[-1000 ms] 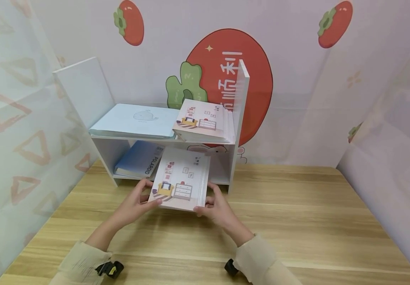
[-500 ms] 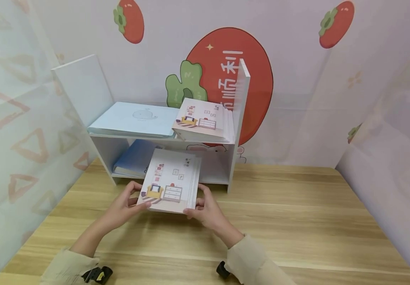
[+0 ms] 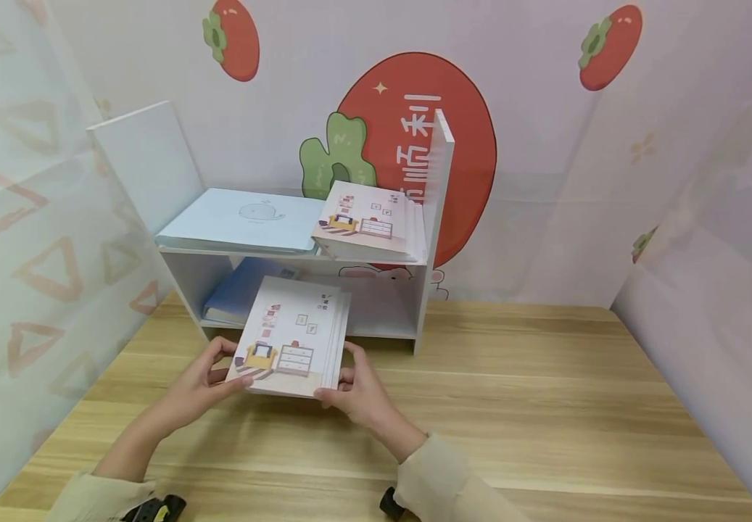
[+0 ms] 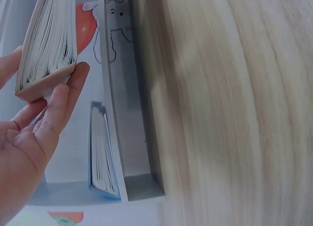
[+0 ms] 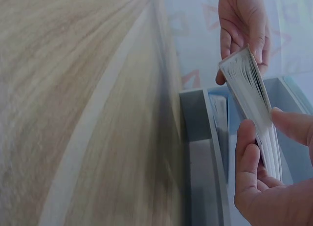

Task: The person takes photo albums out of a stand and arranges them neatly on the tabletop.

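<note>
A white photo album (image 3: 287, 337) with a printed armchair and drawers on its cover is held tilted in front of the small white shelf (image 3: 441, 170). My left hand (image 3: 193, 388) grips its left edge, thumb on the cover and fingers beneath. At the right edge my right hand (image 3: 365, 399) pinches it likewise. Thick page edges of this album (image 5: 254, 96) show between both hands in the right wrist view. In the left wrist view, my left hand (image 4: 36, 143) holds the spine corner. Behind it, a blue album (image 3: 238, 286) lies in the lower compartment, partly hidden.
On the upper shelf board lie a light blue album with a whale drawing (image 3: 245, 221) and, to its right, a stack of white albums (image 3: 362, 217). The shelf stands at the back of a wooden table (image 3: 532, 406), before a tomato-print backdrop (image 3: 532, 181).
Both hands have carried the white album left and slightly toward me, away from the lower compartment. It now covers more of the blue album. The upper albums have stayed put.
</note>
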### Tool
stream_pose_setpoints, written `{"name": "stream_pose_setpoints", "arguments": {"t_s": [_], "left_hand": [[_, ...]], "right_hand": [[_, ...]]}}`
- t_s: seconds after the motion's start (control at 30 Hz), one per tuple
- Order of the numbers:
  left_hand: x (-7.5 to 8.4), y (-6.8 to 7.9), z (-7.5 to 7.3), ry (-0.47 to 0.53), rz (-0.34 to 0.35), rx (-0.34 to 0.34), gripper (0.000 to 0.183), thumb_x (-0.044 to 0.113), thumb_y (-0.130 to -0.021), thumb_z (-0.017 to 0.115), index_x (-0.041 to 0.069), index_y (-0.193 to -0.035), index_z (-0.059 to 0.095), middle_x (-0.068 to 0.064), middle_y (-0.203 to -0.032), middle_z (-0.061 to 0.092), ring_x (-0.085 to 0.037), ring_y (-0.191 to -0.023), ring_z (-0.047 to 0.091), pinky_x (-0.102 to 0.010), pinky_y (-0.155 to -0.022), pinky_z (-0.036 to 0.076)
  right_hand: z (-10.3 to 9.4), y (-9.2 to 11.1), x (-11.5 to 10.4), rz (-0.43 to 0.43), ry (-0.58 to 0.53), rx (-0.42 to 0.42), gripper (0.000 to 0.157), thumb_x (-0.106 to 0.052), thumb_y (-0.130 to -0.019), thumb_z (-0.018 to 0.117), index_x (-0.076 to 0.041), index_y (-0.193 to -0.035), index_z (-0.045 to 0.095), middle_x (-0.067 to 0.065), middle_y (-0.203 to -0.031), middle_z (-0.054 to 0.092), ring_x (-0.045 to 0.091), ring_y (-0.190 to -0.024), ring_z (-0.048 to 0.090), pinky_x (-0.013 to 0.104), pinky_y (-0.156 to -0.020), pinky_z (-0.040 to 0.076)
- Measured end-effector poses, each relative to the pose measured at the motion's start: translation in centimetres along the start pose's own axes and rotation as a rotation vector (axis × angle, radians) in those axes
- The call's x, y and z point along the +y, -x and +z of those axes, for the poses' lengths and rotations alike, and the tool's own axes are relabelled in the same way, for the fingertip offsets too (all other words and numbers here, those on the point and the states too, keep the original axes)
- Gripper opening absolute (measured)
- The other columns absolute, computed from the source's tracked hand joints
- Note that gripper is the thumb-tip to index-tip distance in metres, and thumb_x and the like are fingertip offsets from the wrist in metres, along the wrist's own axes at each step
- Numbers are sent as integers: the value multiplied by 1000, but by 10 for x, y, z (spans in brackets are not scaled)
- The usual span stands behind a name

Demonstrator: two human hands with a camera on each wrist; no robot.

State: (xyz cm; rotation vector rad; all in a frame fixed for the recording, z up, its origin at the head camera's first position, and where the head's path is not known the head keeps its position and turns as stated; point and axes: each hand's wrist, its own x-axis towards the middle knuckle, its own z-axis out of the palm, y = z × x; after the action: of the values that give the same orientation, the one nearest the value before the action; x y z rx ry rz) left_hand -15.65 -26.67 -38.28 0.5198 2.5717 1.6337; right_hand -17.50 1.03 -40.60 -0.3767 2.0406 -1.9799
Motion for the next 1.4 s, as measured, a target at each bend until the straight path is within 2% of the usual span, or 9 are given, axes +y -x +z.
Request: {"name": "stream_pose_setpoints", "arguments": {"t_s": [0.13, 0.27, 0.47, 0.57, 0.7, 0.83, 1.1, 1.3, 1.4], "left_hand": [[-1, 4, -6, 8, 0, -3, 44, 6, -95, 65, -7, -125, 36, -30, -128, 41, 0, -105, 63, -33, -79, 60], [-2, 10, -12, 15, -5, -13, 43, 6, -96, 64, -7, -125, 35, -30, -128, 40, 3, -105, 61, -32, -80, 60], [-1, 18, -22, 17, 16, -45, 41, 2, -97, 61, -8, -126, 34, -31, -129, 39, 3, -104, 63, -28, -77, 60], [-2, 21, -27, 5, 37, -52, 39, -1, -97, 59, -6, -126, 34, -23, -126, 42, 1, -103, 64, -27, -76, 59], [-4, 25, -33, -33, 53, -44, 38, -2, -96, 59, -5, -126, 36, -5, -121, 47, 3, -104, 63, -26, -75, 59], [-6, 29, -38, -42, 64, -50, 37, -4, -96, 59, -5, -125, 37, 5, -120, 47, 5, -105, 62, -24, -75, 59], [-6, 34, -46, -29, 64, -85, 34, -4, -97, 57, -3, -124, 36, 10, -121, 46, 0, -104, 65, -23, -77, 58], [-11, 40, -57, -39, 72, -92, 34, -8, -96, 56, 4, -123, 40, 11, -119, 50, -5, -100, 68, -23, -76, 57], [-13, 43, -60, -47, 50, -95, 32, -6, -96, 56, 5, -122, 40, 12, -116, 54, -7, -97, 69, -22, -76, 56]], "right_hand": [[8, -1, -1, 4, 7, 8, 91, 8, -82, 74, 2, -152, 17, 22, -91, 72, 13, -64, 63, 31, -67, 57], [16, -1, -3, 10, 1, 15, 92, 8, -81, 75, 0, -153, 19, 19, -88, 72, 14, -63, 62, 25, -63, 54], [26, 1, -5, 19, -1, 3, 91, 5, -82, 76, -2, -153, 20, 16, -89, 72, 14, -64, 63, 34, -67, 58], [30, 1, -6, 20, 0, -7, 90, 4, -83, 76, -3, -152, 20, 13, -89, 72, 13, -63, 63, 36, -69, 59], [35, 0, -6, 28, -11, -15, 90, 4, -82, 76, -3, -152, 20, 11, -86, 72, 11, -63, 62, 29, -65, 56], [40, 2, -7, 37, -17, -17, 89, 4, -82, 77, -3, -151, 21, 11, -84, 72, 11, -62, 62, 22, -61, 51], [49, 2, -7, 21, -38, -28, 90, 6, -82, 76, -1, -151, 19, 14, -87, 73, 11, -64, 63, 23, -62, 54], [59, 1, -8, 18, -39, -35, 91, 5, -81, 77, -1, -151, 19, 12, -85, 71, 9, -62, 62, 20, -60, 52], [64, 1, -8, 18, -45, -35, 90, 5, -81, 77, -1, -150, 20, 12, -85, 71, 9, -63, 63, 20, -59, 52]]}}
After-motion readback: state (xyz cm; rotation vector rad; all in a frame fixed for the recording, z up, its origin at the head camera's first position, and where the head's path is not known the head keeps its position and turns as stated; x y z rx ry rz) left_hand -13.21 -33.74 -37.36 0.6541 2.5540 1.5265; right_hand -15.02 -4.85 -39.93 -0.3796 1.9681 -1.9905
